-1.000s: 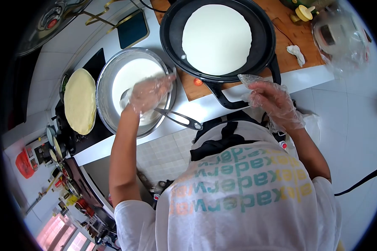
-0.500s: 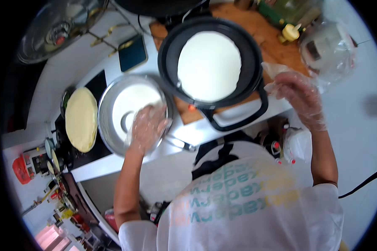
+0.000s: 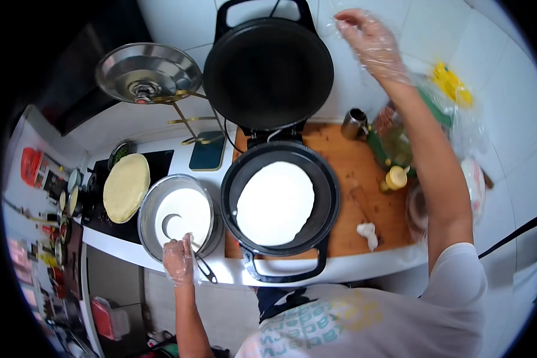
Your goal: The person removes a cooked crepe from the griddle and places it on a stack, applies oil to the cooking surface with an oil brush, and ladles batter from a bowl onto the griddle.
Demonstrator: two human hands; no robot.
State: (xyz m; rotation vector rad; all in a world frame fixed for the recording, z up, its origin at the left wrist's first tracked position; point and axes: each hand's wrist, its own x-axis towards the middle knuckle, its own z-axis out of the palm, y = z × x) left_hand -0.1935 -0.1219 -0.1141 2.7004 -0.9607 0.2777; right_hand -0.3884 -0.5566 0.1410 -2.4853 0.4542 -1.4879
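Observation:
My left hand (image 3: 179,261), in a clear plastic glove, is at the near rim of a steel bowl (image 3: 144,230) of white batter (image 3: 188,209). Its fingers are closed on the neck of a ladle (image 3: 206,269), whose round head sits in the batter while the dark handle sticks out over the rim. My right hand (image 3: 370,42), gloved too, is raised at the upper right beside the black upper plate (image 3: 268,74) of an electric griddle, apart from it. Its fingers are loosely bent and nothing shows in them. A white batter round (image 3: 275,203) covers much of the lower plate (image 3: 322,197).
Left of the bowl lies a stack of pale pancakes (image 3: 126,188). A steel lid (image 3: 149,71) rests on a gold stand behind. A wooden board (image 3: 364,197) carries a crumpled white tissue (image 3: 367,234), a yellow-capped bottle (image 3: 395,178) and a metal cup (image 3: 355,123).
My right hand has risen from beside the griddle's handle to above the board, near the upright plate. My left hand has drawn back toward the bowl's near rim. The view has tilted up.

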